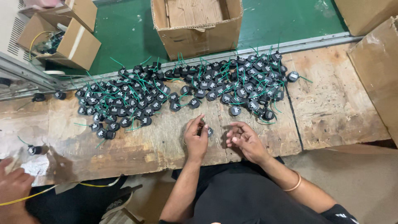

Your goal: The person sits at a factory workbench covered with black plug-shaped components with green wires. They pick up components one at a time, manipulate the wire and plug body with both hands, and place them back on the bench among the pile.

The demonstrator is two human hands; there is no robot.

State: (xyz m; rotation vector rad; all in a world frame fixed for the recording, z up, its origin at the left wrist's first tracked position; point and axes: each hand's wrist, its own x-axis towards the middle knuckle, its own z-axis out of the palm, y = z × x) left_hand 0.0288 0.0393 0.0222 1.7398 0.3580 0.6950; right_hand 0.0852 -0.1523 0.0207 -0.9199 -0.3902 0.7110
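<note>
the left hand rests on the worn wooden surface, its fingers curled closed around a small black round part that peeks out on the side toward the other hand. the right hand lies just beside it on the same surface, palm turned up, fingers loosely bent and open, holding nothing that can be seen. a thin bangle circles the right wrist.

beyond the hands, toward the far edge of the surface, lies a wide heap of black parts with green wires, spread in two thick clusters that nearly join in the middle. one stray part sits alone between the heap and the right hand. another lone part lies well off to the left.

at the lower left corner another person's hand rests on the surface edge, with a yellow wire running past it.

past the surface, on the green floor, stands an open cardboard box. a second open box with wires inside sits to the left, and more cardboard stands at the right.
</note>
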